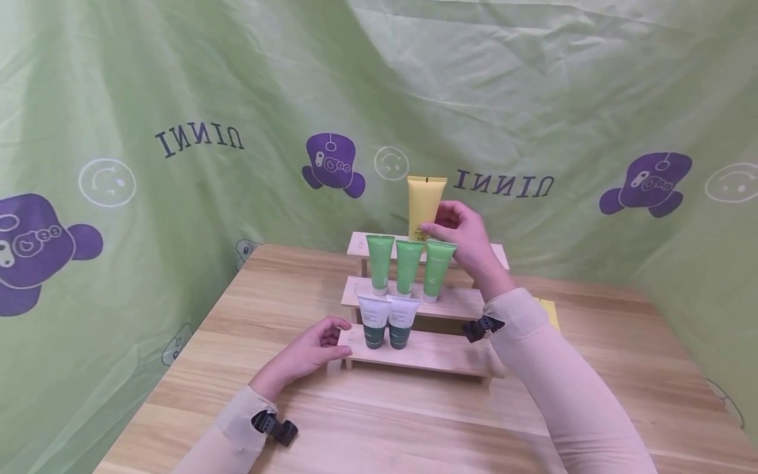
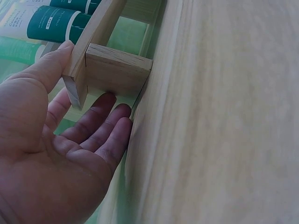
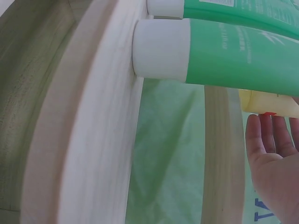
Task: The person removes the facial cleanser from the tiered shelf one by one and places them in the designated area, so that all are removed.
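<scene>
Fingers on right hand (image 1: pixel 466 237) are pinching yellow tube (image 1: pixel 423 203) at 12 o'clock; left hand (image 1: pixel 304 352) gripping front shelf (image 1: pixel 444 350) at 8, prob steadying it.

There are three green tubes (image 1: pixel 408 266), two white-and-green tubes (image 1: pixel 374 319), one yellow tube (image 1: pixel 423 201), one half-hidden yellow thing (image 1: pixel 551 312) — and three shelves (image 1: pixel 441 352).

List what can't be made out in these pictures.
Head view: most of a yellow item, hidden by the right sleeve.
Head view: print on the yellow tube, too small.
Right wrist view: the yellow tube's upper end and part of the right hand, cut off by the right edge.
Left wrist view: the nearer white-and-green tube's upper end, cut off by the left edge.
</scene>
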`<state>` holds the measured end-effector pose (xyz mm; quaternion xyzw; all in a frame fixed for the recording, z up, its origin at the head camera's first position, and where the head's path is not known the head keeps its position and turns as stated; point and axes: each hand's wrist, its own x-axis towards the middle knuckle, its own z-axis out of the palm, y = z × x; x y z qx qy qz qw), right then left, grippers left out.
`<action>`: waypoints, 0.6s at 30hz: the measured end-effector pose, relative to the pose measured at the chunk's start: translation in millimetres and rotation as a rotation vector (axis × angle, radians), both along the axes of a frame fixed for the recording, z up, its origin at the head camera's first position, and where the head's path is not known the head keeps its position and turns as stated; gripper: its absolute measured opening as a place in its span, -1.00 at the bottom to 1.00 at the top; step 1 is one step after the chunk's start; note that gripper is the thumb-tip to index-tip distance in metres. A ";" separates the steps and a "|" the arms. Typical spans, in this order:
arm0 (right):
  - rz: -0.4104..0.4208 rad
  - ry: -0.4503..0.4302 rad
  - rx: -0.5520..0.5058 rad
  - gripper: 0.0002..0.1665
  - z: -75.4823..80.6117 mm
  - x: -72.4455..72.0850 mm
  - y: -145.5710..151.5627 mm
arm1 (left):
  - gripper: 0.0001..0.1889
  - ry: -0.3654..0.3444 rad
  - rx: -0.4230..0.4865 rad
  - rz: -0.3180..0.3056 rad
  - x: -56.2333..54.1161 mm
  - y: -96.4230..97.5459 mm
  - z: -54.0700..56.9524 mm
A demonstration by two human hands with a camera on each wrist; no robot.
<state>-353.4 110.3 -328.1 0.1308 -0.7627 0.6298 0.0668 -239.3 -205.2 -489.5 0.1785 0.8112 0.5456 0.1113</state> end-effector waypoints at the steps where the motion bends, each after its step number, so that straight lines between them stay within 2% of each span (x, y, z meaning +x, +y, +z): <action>1: -0.003 0.000 0.002 -0.34 0.1 0.4 0.7 | -0.50 0.000 0.004 -0.004 0.1 0.4 0.3; 18: -0.044 0.017 0.002 -0.33 -1.3 11.7 24.1 | -0.51 -0.013 0.040 -0.007 0.2 1.9 1.5</action>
